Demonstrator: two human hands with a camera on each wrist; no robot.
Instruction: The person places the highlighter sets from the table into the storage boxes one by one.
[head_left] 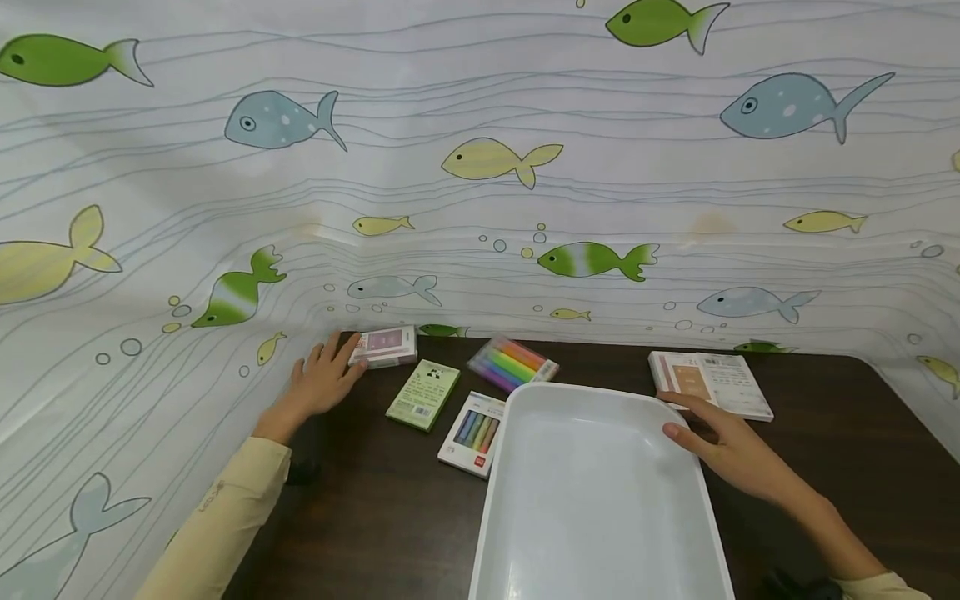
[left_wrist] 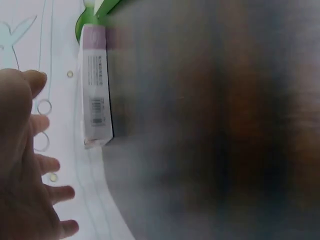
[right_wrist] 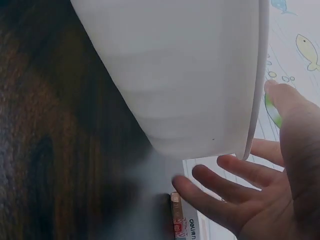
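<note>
At the far left, my left hand reaches with spread fingers beside a white box with a purple panel. The left wrist view shows the barcode side of this box, with the fingertips a little apart from it. My right hand is at the far right corner of a large white tray. In the right wrist view, its thumb lies by the tray's rim and its loosely spread fingers are around the outside of the corner.
A green box, a white box of colored sticks and a clear pack of rainbow-colored pens lie left of the tray. Behind my right hand is a flat white box with an orange panel. A fish-print sheet borders the dark table.
</note>
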